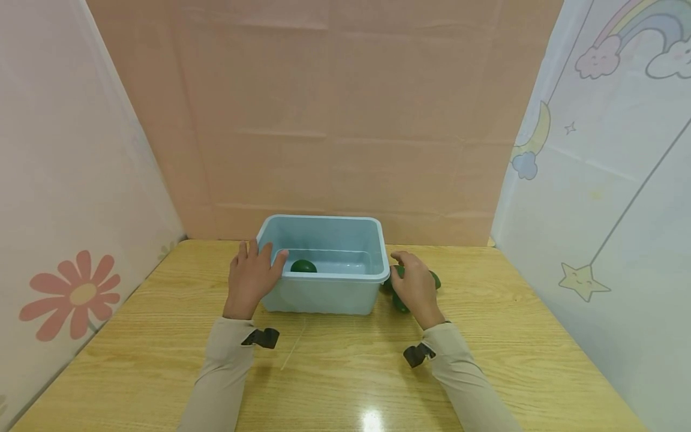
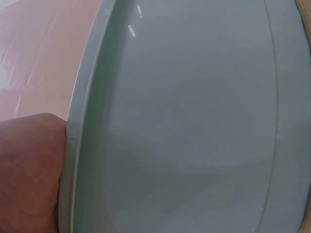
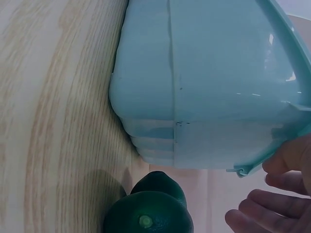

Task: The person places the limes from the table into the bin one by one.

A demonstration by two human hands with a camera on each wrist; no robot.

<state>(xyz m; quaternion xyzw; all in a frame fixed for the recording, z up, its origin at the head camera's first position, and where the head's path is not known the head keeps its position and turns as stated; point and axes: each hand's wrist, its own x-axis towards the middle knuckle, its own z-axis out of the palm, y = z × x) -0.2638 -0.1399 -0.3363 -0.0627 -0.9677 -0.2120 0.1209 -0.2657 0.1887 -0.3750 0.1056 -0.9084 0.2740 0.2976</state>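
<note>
A light blue plastic bin [image 1: 324, 294] stands on the table, with one dark green avocado [image 1: 303, 266] inside near its front wall. My left hand [image 1: 251, 279] rests at the bin's left front corner, fingers spread along the rim and thumb over the inside. In the left wrist view, part of that hand [image 2: 29, 170] lies against the rim [image 2: 75, 141]. Just right of the bin, my right hand [image 1: 415, 288] is above several more avocados [image 1: 400, 304], partly hiding them. The right wrist view shows its loosely bent fingers [image 3: 272, 208] by the bin's rim, above two avocados [image 3: 146, 213], holding nothing.
The wooden table [image 1: 335, 372] runs back to a plain peach-coloured backdrop [image 1: 335, 120]. White printed sheets stand at both sides, the left with a flower [image 1: 81, 294] and the right with a star [image 1: 583, 282].
</note>
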